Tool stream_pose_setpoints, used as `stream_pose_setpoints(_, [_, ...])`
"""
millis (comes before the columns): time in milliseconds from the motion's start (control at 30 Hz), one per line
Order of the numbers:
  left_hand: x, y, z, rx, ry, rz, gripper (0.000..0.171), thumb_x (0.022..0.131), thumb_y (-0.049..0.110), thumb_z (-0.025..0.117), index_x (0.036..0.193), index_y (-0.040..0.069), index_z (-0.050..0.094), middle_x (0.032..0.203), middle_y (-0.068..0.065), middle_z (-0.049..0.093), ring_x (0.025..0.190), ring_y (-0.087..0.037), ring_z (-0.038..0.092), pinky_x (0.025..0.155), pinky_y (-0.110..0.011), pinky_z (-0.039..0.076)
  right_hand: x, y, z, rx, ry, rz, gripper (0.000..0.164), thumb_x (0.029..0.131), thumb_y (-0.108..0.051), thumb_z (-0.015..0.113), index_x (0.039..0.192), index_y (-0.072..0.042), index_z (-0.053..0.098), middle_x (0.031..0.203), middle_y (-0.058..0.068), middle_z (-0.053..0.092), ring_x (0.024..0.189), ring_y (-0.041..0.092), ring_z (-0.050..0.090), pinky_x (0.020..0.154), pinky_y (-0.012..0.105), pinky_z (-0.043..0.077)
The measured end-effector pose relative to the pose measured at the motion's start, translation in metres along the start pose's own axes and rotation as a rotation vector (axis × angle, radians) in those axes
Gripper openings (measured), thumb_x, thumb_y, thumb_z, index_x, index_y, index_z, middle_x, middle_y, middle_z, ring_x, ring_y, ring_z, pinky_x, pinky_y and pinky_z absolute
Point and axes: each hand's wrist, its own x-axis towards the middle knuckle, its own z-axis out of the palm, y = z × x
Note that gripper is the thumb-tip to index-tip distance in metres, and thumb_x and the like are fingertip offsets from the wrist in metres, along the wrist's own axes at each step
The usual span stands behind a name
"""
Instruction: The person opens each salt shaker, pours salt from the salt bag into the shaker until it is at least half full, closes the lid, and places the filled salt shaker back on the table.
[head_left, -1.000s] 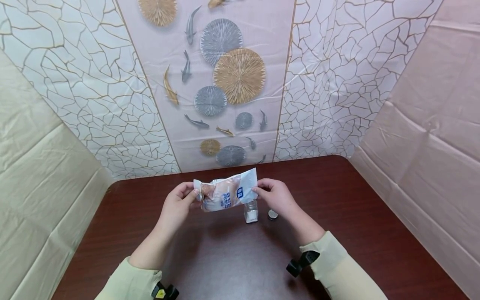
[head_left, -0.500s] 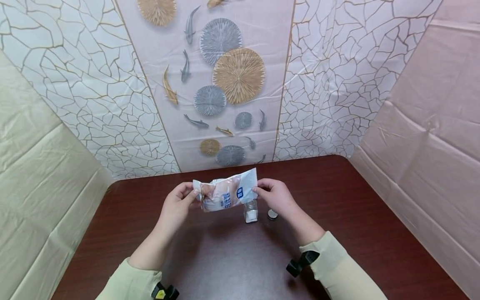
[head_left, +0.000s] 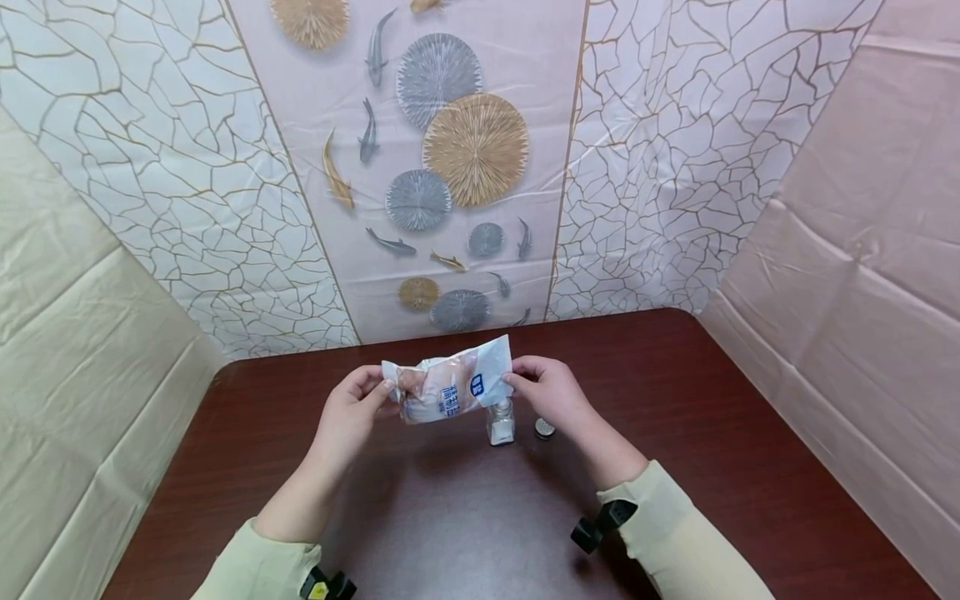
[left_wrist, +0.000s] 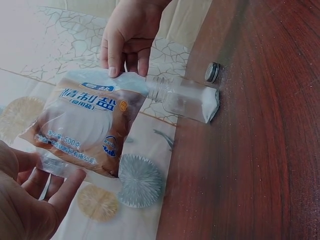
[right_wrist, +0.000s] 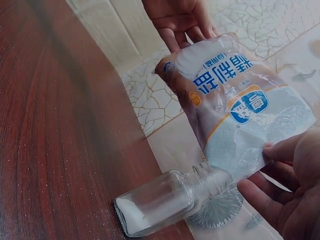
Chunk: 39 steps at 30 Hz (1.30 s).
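Both hands hold a plastic bag of salt (head_left: 448, 385) above the table, one at each end. My left hand (head_left: 351, 417) pinches its left end, the thumb on the near side. At the pale blue right end, my right hand (head_left: 551, 393) pinches the edge between thumb and fingers. A clear glass jar (right_wrist: 160, 197) stands uncapped below that blue end, a little white salt (right_wrist: 132, 214) at its bottom. In the right wrist view the bag's corner overlaps the jar's threaded mouth (right_wrist: 207, 181). A small round cap (left_wrist: 212, 72) lies beside the jar.
Fine white grains dot the dark red wooden table (left_wrist: 250, 150) around the jar. A patterned cloth (head_left: 480, 158) hangs behind the table's far edge, with plain beige cloth walls (head_left: 862, 250) at both sides.
The bag and both hands have drifted very slightly left in the head view, and the background has shifted slightly too. Both grips look the same as before.
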Motion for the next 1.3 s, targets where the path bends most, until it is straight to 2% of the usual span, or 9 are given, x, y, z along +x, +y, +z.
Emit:
stream_pose_setpoints(233, [-0.0005,-0.0020,-0.0014,-0.013,0.011,-0.012,0.021,0.099,0.006,0.058,0.118,-0.004,0.060,0.102,-0.012,0.069,0.091,-0.020,0.067,0.084,-0.040,0.058,0.0013,-0.0018,0.0009,-0.005,-0.008,0.002,0.012,0.092,-0.009,0.070,0.101,-0.002,0.073,0.094,0.010,0.072,0.081,0.018,0.070,0.073,0.033,0.060])
stream_pose_setpoints(467, [0.0006,-0.0051,-0.0020,-0.029,0.007,0.007,0.020,0.099,0.003,0.057,0.117,-0.006,0.059,0.100,-0.012,0.069,0.088,-0.018,0.068,0.082,-0.039,0.059,0.0004,-0.0039,-0.0001,-0.009,-0.010,0.002,0.013,0.092,-0.009,0.070,0.102,-0.002,0.073,0.094,0.010,0.072,0.086,0.035,0.070,0.074,0.038,0.059])
stream_pose_setpoints(600, [0.0003,-0.0043,-0.0020,-0.029,0.004,0.010,0.021,0.100,0.004,0.057,0.118,-0.006,0.059,0.100,-0.011,0.069,0.089,-0.018,0.068,0.082,-0.039,0.059,0.0002,-0.0042,-0.0003,-0.010,-0.007,0.000,0.013,0.092,-0.010,0.070,0.102,-0.002,0.073,0.094,0.010,0.072,0.086,0.033,0.070,0.074,0.038,0.059])
stream_pose_setpoints(900, [-0.0008,-0.0010,-0.0015,-0.035,0.010,0.013,0.020,0.099,0.002,0.057,0.117,-0.005,0.059,0.099,-0.012,0.069,0.087,-0.020,0.068,0.080,-0.038,0.059,0.0004,-0.0042,-0.0011,-0.027,0.003,-0.007,0.013,0.092,-0.010,0.070,0.102,-0.003,0.074,0.093,0.009,0.073,0.086,0.030,0.070,0.071,0.030,0.058])
stream_pose_setpoints(1100, [-0.0012,0.0007,-0.0010,-0.034,0.011,0.012,0.020,0.099,0.002,0.057,0.117,-0.005,0.060,0.098,-0.011,0.068,0.088,-0.022,0.067,0.080,-0.039,0.059,-0.0002,-0.0050,-0.0018,-0.014,-0.001,0.002,0.013,0.092,-0.010,0.070,0.102,-0.002,0.074,0.093,0.009,0.073,0.089,0.035,0.070,0.072,0.032,0.058])
stream_pose_setpoints(1300, [-0.0013,0.0017,-0.0003,-0.040,0.005,0.007,0.020,0.099,0.002,0.056,0.118,-0.005,0.060,0.099,-0.011,0.069,0.089,-0.022,0.068,0.082,-0.043,0.058,0.0000,-0.0058,-0.0025,-0.001,0.001,0.012,0.014,0.092,-0.009,0.070,0.103,-0.001,0.073,0.094,0.010,0.072,0.088,0.033,0.070,0.074,0.037,0.059])
